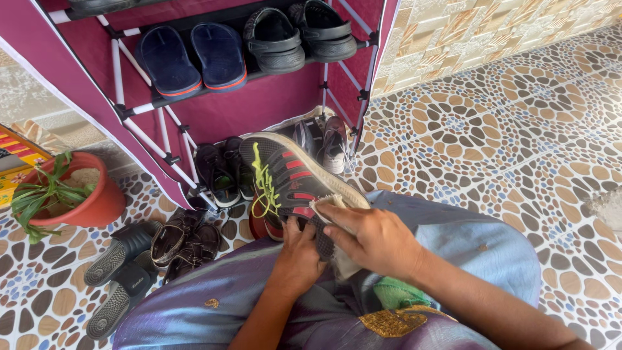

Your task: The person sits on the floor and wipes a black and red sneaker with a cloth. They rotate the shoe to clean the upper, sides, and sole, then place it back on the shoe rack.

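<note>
A seated person works on a dark sneaker (288, 178) with red stripes and neon-yellow laces, held over the lap in front of a maroon shoe rack (259, 107). Left of the sneaker, a red plant pot (97, 204) stands on the patterned tile floor (518, 129), with grey slides (123, 272) and brown sandals (184, 241) nearer the sneaker. The sneaker's long axis runs from the lap up toward the rack, toe pointing away from the person and slightly left, heel toward the hands. The left hand (299, 254) clasps its heel end from below, fingers wrapped around it. The right hand (376, 240), just right of the sneaker, presses a pale cloth (337, 210) against the side near the heel, fingers curled over it.
</note>
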